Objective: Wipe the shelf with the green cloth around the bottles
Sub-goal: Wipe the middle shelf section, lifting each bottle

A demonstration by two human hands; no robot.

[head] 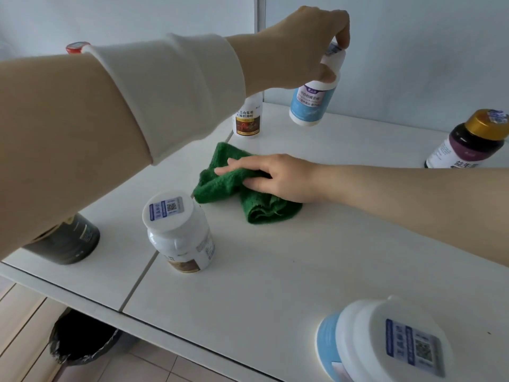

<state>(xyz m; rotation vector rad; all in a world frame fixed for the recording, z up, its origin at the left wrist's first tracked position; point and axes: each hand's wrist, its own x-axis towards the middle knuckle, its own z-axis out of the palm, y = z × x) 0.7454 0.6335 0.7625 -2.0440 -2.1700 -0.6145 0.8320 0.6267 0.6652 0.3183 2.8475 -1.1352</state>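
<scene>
**One bottle lifted, cloth pressed to the shelf**

The left hand [297, 48] pinches the white cap of a blue-labelled bottle [311, 103] between thumb and fingertips and holds it tilted in the air, clear of the surface. The right hand [278, 177] lies on the green cloth [248, 199]. Its upper fingers stretch flat across the top, and a fold of cloth is caught between them and the bent lower fingers; the thumb is hidden.

The cloth sits crumpled on the white shelf [275, 266] near its middle, just right of the seam between two panels. A brown-labelled bottle [248, 119] stands behind it at the back wall, partly covered by the left wrist. A white-capped bottle [179, 235] stands on the seam just in front of the cloth. A dark jar [68, 244] sits at the front left under the sleeve. A gold-capped bottle [468, 142] stands at the far right, and a pale blue tub [385, 346] sits at the near right corner. A black bin [82, 340] stands on the tiled floor below.
</scene>
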